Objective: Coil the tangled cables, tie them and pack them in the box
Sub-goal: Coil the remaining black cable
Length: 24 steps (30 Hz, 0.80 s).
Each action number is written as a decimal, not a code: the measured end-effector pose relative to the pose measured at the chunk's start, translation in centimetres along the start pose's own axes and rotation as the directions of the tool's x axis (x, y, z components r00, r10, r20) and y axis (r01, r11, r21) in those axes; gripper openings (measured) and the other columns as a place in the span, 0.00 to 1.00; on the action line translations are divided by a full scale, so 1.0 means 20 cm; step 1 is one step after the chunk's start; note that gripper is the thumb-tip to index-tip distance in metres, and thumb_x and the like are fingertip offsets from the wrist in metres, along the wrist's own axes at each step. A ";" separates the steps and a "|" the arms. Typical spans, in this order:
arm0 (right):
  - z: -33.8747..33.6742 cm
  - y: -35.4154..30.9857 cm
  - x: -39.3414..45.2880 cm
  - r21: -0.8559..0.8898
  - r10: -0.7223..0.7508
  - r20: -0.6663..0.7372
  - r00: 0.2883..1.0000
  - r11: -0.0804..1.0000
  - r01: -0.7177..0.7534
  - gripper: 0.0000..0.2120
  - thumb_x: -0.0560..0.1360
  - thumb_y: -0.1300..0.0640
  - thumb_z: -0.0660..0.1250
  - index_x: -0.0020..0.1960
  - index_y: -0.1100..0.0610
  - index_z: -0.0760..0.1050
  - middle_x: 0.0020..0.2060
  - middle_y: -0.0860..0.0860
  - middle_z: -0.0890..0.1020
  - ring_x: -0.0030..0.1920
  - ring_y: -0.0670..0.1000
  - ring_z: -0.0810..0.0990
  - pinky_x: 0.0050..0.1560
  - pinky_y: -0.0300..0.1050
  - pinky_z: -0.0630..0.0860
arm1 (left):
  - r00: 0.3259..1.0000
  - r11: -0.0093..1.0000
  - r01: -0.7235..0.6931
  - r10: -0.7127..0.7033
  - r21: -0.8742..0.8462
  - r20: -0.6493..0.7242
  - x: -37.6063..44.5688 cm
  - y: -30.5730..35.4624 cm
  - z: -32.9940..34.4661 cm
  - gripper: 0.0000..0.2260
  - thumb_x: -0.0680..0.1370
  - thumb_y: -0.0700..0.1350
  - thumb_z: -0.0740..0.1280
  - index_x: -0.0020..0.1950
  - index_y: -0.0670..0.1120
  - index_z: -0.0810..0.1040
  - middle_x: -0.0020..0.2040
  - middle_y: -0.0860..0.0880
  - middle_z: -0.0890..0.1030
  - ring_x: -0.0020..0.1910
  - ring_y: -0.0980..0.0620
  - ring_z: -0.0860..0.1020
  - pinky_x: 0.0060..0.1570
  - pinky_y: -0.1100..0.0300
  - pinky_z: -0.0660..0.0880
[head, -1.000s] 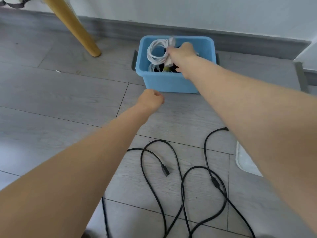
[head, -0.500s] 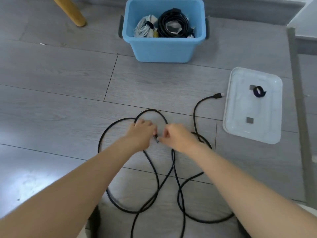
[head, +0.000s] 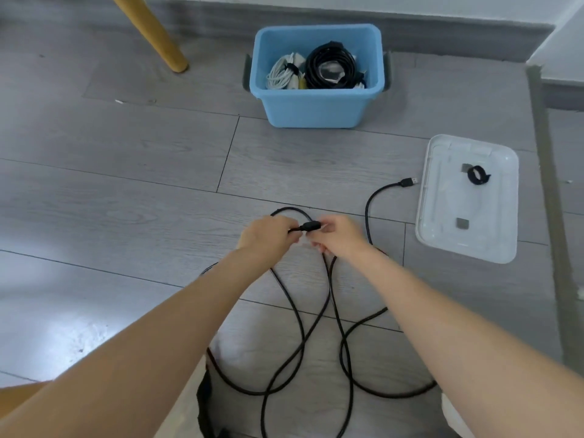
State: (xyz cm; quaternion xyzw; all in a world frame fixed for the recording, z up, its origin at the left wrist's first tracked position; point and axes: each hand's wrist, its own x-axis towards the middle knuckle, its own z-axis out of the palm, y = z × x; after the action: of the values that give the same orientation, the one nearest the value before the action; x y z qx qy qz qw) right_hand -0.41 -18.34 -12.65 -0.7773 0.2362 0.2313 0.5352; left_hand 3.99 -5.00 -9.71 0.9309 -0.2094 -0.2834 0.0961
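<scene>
A long black cable (head: 297, 327) lies in loose loops on the grey floor in front of me. My left hand (head: 268, 237) grips the cable just behind its black plug (head: 309, 226), and my right hand (head: 338, 235) pinches the plug's other end. The cable's far USB end (head: 409, 181) rests on the floor beside the lid. Further back stands the blue box (head: 316, 105), holding a tied white coil (head: 282, 72) and a black coil (head: 330, 67).
The box's clear lid (head: 442, 222) lies upside down at the right with a black strap tie (head: 477, 175) on it. A yellow wooden furniture leg (head: 151, 30) stands at the back left. A grey skirting and threshold strip (head: 550, 216) border the floor.
A second ago my right hand was putting the white coil into the box. Both hands then came back to the black cable, took hold of its plug end and lifted it.
</scene>
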 end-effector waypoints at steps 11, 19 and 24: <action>-0.53 -0.82 -0.84 -0.126 -0.412 -0.055 0.909 0.906 0.403 0.10 0.74 0.64 0.67 0.54 0.56 0.79 0.28 0.54 0.72 0.27 0.47 0.68 0.32 0.37 0.67 | 0.999 0.666 -0.012 0.032 -0.746 0.013 -0.64 0.44 -0.93 0.17 0.82 0.51 0.56 0.45 0.42 0.78 0.28 0.52 0.62 0.21 0.58 0.60 0.20 0.68 0.56; -0.61 -1.08 -1.44 -0.056 -0.596 -0.202 0.777 0.799 0.598 0.09 0.76 0.63 0.64 0.54 0.55 0.78 0.39 0.53 0.80 0.36 0.46 0.74 0.39 0.39 0.72 | 0.966 0.519 -0.257 0.155 -0.815 -0.206 -1.20 0.67 -1.21 0.19 0.82 0.49 0.54 0.39 0.44 0.78 0.27 0.53 0.71 0.20 0.59 0.62 0.19 0.68 0.55; -0.58 -1.03 -1.49 -0.110 -0.542 -0.196 0.817 0.840 0.531 0.15 0.75 0.65 0.59 0.54 0.50 0.77 0.40 0.51 0.78 0.43 0.49 0.74 0.43 0.41 0.72 | 0.990 0.324 -0.132 0.084 -0.937 -0.110 -1.27 0.71 -1.09 0.17 0.81 0.47 0.54 0.37 0.44 0.75 0.25 0.53 0.72 0.22 0.57 0.70 0.26 0.67 0.69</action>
State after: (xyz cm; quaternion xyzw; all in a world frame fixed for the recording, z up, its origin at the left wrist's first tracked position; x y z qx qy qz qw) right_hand -9.78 -19.09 24.27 -0.8461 0.0598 -0.0101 0.5295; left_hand -7.56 -5.05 24.74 0.6937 -0.0664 -0.3260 0.6388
